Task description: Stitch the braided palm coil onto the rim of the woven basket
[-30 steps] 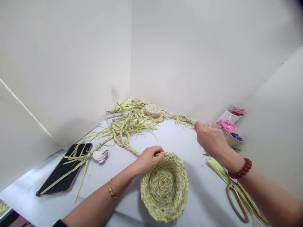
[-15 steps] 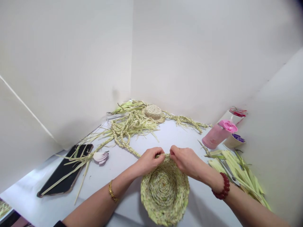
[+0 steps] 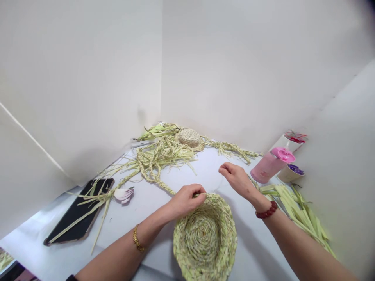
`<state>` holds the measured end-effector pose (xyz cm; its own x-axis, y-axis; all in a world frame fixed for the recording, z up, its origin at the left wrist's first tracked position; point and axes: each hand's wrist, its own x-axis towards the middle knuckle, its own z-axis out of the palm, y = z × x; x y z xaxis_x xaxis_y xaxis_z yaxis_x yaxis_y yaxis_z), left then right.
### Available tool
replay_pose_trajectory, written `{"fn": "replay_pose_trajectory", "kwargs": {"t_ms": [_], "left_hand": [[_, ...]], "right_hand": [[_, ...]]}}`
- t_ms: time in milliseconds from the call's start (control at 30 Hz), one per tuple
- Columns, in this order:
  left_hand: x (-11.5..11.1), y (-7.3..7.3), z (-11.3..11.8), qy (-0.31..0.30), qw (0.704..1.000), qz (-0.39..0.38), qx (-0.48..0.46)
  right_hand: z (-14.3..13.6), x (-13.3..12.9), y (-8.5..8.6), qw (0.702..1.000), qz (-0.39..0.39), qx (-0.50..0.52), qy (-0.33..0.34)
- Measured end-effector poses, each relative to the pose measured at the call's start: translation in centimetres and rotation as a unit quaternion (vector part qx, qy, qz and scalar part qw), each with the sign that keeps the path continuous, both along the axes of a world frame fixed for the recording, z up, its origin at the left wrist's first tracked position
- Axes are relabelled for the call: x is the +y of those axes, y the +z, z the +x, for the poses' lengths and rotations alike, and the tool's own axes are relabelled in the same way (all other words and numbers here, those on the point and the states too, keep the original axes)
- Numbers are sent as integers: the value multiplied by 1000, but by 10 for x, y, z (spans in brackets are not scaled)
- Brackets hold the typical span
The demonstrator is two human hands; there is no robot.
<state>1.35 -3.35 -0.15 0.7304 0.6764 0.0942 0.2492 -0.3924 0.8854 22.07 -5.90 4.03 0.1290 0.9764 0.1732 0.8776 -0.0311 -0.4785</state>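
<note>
A coiled, braided straw basket is tipped with its hollow toward me at the near edge. My left hand pinches its far rim, where a straw braid runs in from the left. Raised off to the right of the rim, my right hand is closed in a pinch. Whatever its fingertips hold is too fine to make out; a faint thread may run from them. The braid leads back to a heap of plaited straw.
A small straw hat sits at the back by the wall. On the left lie a black phone and a white-and-purple claw-like object. At right are a pink bottle, a cup with purple contents and loose husks.
My right hand has left the basket rim and moved up and to the right, still pinched. My left hand stays on the rim, and the basket has shifted slightly.
</note>
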Motion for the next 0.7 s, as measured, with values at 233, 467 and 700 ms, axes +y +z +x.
{"fn": "replay_pose_trajectory", "kwargs": {"t_ms": [233, 467, 700], "left_hand": [[-1, -4, 1, -11, 1000, -13, -20], [-2, 3, 0, -18, 999, -42, -25], [-3, 7, 0, -7, 999, -36, 13]], "right_hand": [[13, -13, -16, 995, -61, 76, -13], [-8, -16, -37, 834, -309, 420, 179], [18, -11, -44, 788, -258, 546, 121]]}}
